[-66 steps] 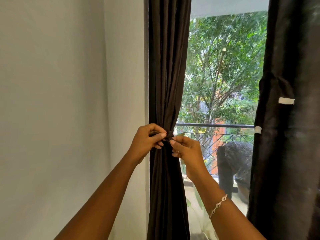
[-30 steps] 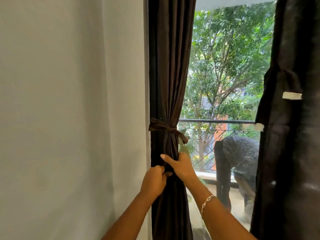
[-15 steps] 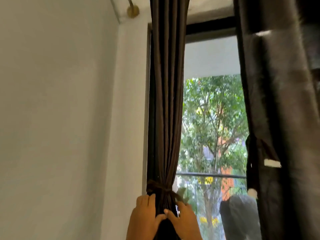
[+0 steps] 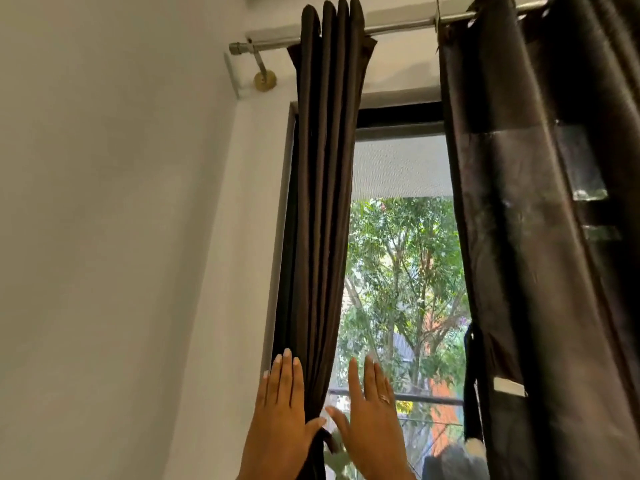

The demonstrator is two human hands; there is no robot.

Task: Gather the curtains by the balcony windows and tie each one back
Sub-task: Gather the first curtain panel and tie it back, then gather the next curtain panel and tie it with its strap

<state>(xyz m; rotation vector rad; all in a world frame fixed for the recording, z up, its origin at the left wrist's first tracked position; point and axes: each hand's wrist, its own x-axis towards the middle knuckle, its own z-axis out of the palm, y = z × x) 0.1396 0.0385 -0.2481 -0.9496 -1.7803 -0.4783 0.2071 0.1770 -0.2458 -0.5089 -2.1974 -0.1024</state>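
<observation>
At far left: plain pale wall [image 4: 104,237]. Up in the corner, a brass bracket [image 4: 265,79] carries the metal curtain rod [image 4: 398,27].

Left curtain [image 4: 322,202]: dark brown, hangs from the rod in tight folds along the left edge of the window frame [image 4: 398,114], narrowing toward the bottom of view.

Left hand [image 4: 280,420]: released, fingers straight and together, pointing up. It lies flat at the curtain's left edge, thumb against the fabric. Nothing grasped.

Right hand [image 4: 370,420]: also released, fingers straight and slightly spread, raised just right of the same curtain, in front of the glass. A ring [image 4: 385,398] shows on one finger. Thumb blurred; contact with the fabric cannot be told.

Between the thumbs the fabric bunches; the detail is too dark to read.

Through the glass: green tree [image 4: 398,289], balcony railing [image 4: 433,400].

Right curtain [image 4: 519,271]: dark, on the same rod, hanging wide. A dark strap [image 4: 472,375] with a white tip dangles at its left edge.
</observation>
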